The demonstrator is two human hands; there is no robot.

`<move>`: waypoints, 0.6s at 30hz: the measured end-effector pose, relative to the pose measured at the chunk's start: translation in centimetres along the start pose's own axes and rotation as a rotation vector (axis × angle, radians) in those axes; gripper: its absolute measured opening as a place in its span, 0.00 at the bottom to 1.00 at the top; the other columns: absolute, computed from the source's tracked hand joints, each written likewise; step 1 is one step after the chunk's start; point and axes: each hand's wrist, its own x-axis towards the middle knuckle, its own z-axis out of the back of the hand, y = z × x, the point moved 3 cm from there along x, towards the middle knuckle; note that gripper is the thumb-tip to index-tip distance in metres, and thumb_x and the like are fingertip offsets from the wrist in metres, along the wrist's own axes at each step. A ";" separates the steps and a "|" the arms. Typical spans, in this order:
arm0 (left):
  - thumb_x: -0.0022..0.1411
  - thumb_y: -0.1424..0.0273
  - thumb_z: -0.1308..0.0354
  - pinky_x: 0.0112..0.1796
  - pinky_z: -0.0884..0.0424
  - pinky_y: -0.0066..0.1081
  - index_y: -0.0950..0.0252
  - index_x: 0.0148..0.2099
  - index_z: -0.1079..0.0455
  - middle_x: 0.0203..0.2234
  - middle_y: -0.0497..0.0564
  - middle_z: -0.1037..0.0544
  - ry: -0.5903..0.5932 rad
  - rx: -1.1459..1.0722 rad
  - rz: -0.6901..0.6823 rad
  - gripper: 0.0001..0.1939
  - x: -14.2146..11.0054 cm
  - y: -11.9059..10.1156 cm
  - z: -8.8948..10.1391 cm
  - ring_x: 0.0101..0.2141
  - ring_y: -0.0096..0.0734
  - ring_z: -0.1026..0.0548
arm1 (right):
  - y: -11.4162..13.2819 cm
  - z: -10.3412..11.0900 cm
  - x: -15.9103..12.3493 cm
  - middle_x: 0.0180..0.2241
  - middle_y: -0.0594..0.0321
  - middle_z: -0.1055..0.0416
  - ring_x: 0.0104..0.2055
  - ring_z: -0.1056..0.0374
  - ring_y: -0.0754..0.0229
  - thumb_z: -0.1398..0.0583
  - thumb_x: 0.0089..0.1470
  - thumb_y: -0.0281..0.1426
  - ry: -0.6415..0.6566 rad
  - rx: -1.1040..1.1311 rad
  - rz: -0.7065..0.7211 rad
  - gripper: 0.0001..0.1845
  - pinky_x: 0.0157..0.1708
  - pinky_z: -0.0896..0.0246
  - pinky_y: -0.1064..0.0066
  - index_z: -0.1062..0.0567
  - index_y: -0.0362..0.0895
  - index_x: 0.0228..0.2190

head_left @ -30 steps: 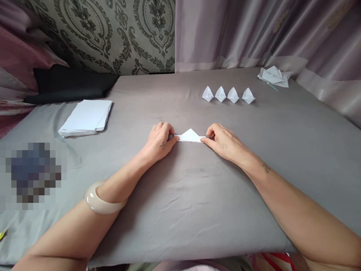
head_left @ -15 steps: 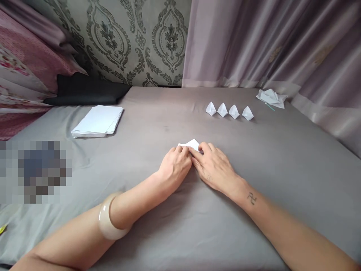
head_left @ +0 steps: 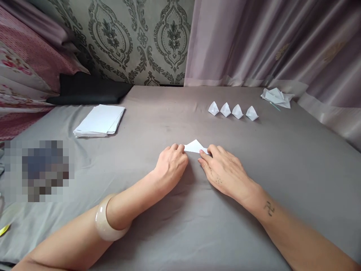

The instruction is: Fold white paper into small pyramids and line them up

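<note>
A small folded sheet of white paper (head_left: 195,146) lies on the grey cloth between my hands, its peak pointing away from me. My left hand (head_left: 172,162) has its fingers curled over the paper's left end, and the fingertips are partly hidden. At the right end, my right hand (head_left: 225,165) presses the paper, with the index finger along its near edge and the other fingers bent. Beyond my hands, several folded white paper boats (head_left: 225,109) stand in a row.
A stack of white paper (head_left: 100,120) lies at the left, in front of a black cloth (head_left: 93,90). White folded papers (head_left: 278,97) and a thin green stick (head_left: 275,106) are at the far right. A yellow object (head_left: 4,230) shows at the left edge. Curtains (head_left: 239,41) hang behind.
My hands have moved apart, the right one sliding rightward along the paper. More of the folded paper now shows between them. The view has shifted slightly.
</note>
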 end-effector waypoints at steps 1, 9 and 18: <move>0.55 0.81 0.47 0.31 0.36 0.32 0.67 0.32 0.29 0.34 0.57 0.27 -0.019 0.007 -0.002 0.08 0.0 0.0 0.0 0.34 0.36 0.30 | -0.2 0.1 -0.1 0.38 0.56 0.31 0.38 0.36 0.56 0.54 0.66 0.36 0.005 -0.002 -0.007 0.21 0.35 0.45 0.66 0.26 0.43 0.48; 0.68 0.65 0.53 0.29 0.38 0.32 0.66 0.39 0.29 0.31 0.54 0.28 -0.228 -0.028 0.044 0.14 0.8 1.5 -0.4 0.32 0.36 0.30 | -3.3 0.5 0.3 0.37 0.60 0.28 0.37 0.33 0.60 0.49 0.60 0.30 0.038 0.177 -0.097 0.15 0.26 0.50 0.70 0.22 0.46 0.30; 0.70 0.70 0.59 0.37 0.34 0.33 0.67 0.40 0.27 0.39 0.58 0.28 -0.365 -0.005 -0.232 0.17 2.4 2.1 -1.6 0.38 0.36 0.31 | -6.6 -2.5 2.6 0.35 0.64 0.23 0.34 0.30 0.61 0.45 0.48 0.26 -0.200 0.737 -0.350 0.14 0.36 0.37 0.71 0.20 0.46 0.32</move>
